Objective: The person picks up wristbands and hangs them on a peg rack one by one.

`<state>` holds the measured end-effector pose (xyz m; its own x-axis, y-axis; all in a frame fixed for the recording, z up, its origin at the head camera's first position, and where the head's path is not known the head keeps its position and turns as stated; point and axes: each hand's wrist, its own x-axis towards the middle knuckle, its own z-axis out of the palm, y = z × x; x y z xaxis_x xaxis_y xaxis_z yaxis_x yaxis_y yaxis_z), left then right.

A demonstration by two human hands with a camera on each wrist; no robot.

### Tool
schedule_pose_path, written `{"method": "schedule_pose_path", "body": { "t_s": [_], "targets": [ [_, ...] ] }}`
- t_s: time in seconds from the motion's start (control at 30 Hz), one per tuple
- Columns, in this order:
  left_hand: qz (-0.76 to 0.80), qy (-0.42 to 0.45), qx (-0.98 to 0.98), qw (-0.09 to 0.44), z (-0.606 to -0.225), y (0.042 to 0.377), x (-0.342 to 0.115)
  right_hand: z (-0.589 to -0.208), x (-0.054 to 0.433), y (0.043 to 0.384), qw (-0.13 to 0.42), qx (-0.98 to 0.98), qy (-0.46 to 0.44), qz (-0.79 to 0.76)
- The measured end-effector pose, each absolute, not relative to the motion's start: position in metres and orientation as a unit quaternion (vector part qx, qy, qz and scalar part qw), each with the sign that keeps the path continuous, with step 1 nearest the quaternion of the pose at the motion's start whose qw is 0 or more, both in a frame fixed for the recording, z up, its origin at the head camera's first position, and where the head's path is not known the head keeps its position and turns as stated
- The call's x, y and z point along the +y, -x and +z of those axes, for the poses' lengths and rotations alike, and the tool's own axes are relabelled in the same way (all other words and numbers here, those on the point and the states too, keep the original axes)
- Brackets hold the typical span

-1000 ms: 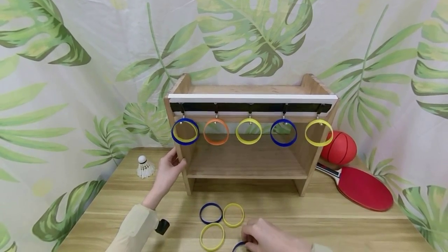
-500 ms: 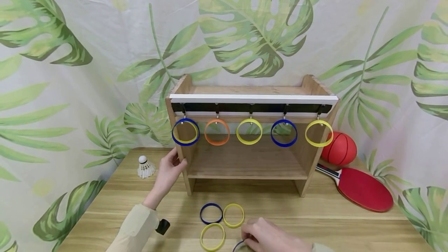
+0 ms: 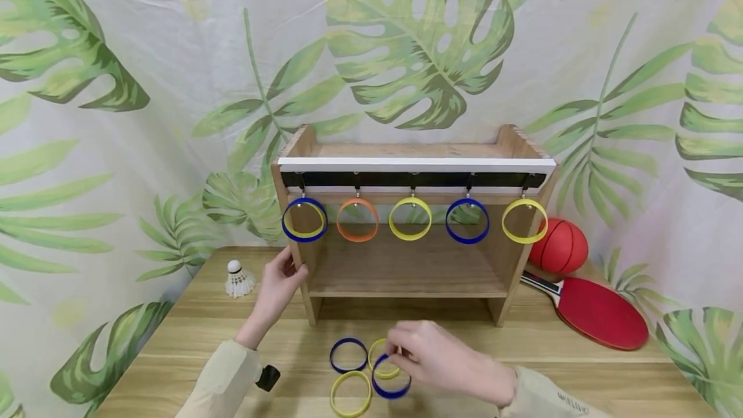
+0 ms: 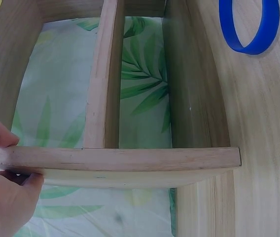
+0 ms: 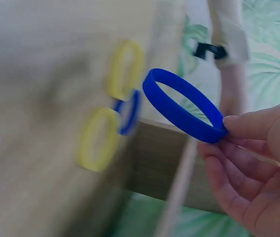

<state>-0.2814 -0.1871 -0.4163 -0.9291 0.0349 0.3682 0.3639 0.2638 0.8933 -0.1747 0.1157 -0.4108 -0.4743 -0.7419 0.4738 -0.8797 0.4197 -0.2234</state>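
Observation:
My right hand (image 3: 435, 357) pinches a blue silicone wristband (image 5: 179, 111) between thumb and fingers, raised over the table in front of the shelf. Loose on the tabletop lie another blue wristband (image 3: 348, 370) and two yellow ones; the held band overlaps the farther yellow wristband (image 3: 376, 343) in the head view. With thumb and fingers on either side, my left hand (image 3: 277, 289) grips the left side panel (image 4: 130, 159) of the wooden shelf (image 3: 406, 269). The nearer yellow wristband (image 3: 333, 396) lies left of my right hand.
Along the shelf's black strip (image 3: 383, 179), several hooks carry wristbands: blue and yellow together at left, then orange (image 3: 358, 238), yellow, blue and yellow. A shuttlecock (image 3: 239, 281) stands left; a red ball (image 3: 560, 247) and a table tennis bat (image 3: 600, 311) are at right.
My right hand has lifted the blue wristband from the table's near edge and moved it forward, up beside the other loose bands. My left hand keeps its grip on the shelf.

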Motion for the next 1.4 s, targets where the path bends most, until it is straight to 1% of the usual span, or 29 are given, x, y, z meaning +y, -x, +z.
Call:
{"method": "schedule_pose_path", "body": {
  "t_s": [0.17, 0.27, 0.43, 0.53, 0.63, 0.8, 1.07, 1.27, 1.4],
  "targets": [
    [-0.59, 0.123, -0.787, 0.134, -0.417, 0.281, -0.186, -0.368, 0.104, 0.188, 0.194, -0.819, -0.488, 0.231],
    [-0.593, 0.122, -0.784, 0.135, -0.417, 0.28, -0.185, -0.339, 0.099, 0.198, 0.235, -0.801, -0.494, 0.242],
    [-0.6, 0.119, -0.779, 0.139, -0.419, 0.281, -0.185, -0.29, 0.095, 0.213, 0.295, -0.788, -0.481, 0.247],
    [-0.597, 0.121, -0.78, 0.142, -0.42, 0.281, -0.185, -0.267, 0.095, 0.22, 0.321, -0.785, -0.468, 0.248],
    [-0.6, 0.124, -0.778, 0.143, -0.421, 0.281, -0.186, -0.251, 0.091, 0.226, 0.334, -0.785, -0.46, 0.246],
    [-0.606, 0.122, -0.773, 0.139, -0.42, 0.282, -0.187, -0.24, 0.081, 0.235, 0.344, -0.795, -0.448, 0.222],
    [-0.604, 0.118, -0.776, 0.139, -0.419, 0.28, -0.186, -0.245, 0.074, 0.244, 0.387, -0.804, -0.425, 0.151],
    [-0.61, 0.12, -0.771, 0.14, -0.418, 0.28, -0.186, -0.246, 0.075, 0.245, 0.381, -0.813, -0.418, 0.141],
    [-0.61, 0.125, -0.769, 0.143, -0.417, 0.281, -0.187, -0.244, 0.078, 0.24, 0.383, -0.815, -0.413, 0.137]
  ]
}}
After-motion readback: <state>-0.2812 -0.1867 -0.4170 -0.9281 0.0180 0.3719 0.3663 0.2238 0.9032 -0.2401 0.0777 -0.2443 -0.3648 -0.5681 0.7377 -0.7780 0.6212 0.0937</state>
